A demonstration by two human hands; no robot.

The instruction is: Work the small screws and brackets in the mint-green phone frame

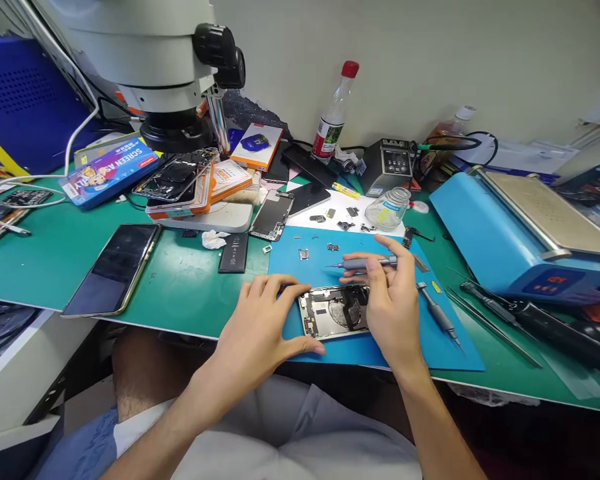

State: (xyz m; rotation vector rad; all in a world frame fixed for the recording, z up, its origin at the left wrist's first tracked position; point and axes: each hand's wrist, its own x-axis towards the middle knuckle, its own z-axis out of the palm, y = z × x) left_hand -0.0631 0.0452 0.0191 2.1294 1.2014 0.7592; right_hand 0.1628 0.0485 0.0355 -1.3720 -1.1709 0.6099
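Observation:
An opened phone housing (334,319) lies lengthwise on the blue work mat (380,357), its metal inside facing up. My left hand (263,320) grips its left end, fingers at the far edge and thumb along the near edge. In my right hand (393,300) is a grey precision screwdriver (357,264), held nearly level above the mat with its thin tip pointing left. That hand covers the right end of the housing. Small phone parts (305,255) lie beyond it. A second screwdriver (440,317) rests on the mat to the right.
A microscope (175,127) overhangs the back left. A dark-screened phone (115,267), a battery (234,253) and a removed screen (273,215) lie left of the mat. Tweezers (495,328) and a blue heating plate machine (510,233) are at right. A glass jar (387,210) stands behind.

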